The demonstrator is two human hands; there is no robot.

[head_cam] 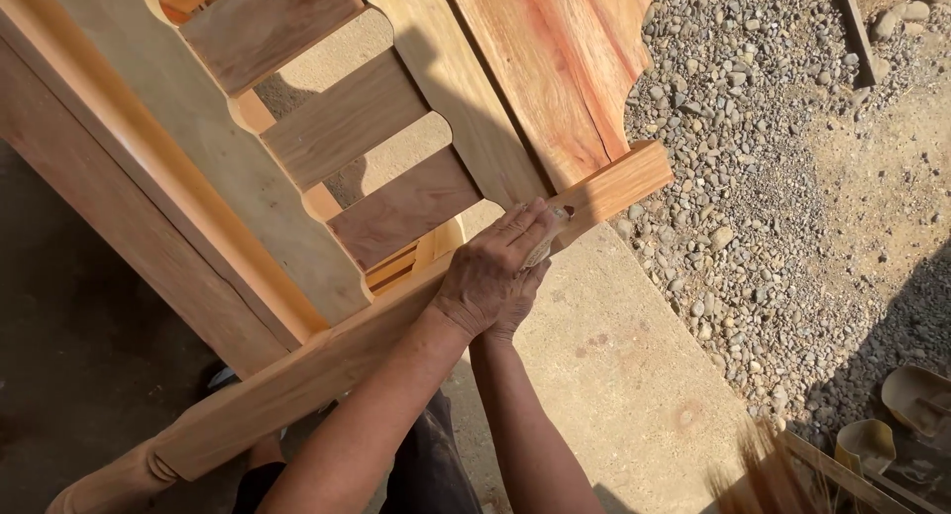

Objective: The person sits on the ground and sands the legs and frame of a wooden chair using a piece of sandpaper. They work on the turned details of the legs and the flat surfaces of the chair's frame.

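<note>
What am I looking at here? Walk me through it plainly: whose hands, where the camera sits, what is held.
One picture, taken by a camera worn on a person's head, looking down at their own bare hands. The left hand lies on top; the right hand is mostly hidden under it. Together they press a small pale pad, possibly sandpaper, against the rail of a large unfinished wooden frame with slats. Below lie a concrete slab and gravel.

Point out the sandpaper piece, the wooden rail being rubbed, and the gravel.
sandpaper piece (543, 245), head view, pale edge showing past the fingers.
wooden rail (619, 184), head view, bare top near its end.
gravel (733, 177), head view, middle of the stones.
</note>
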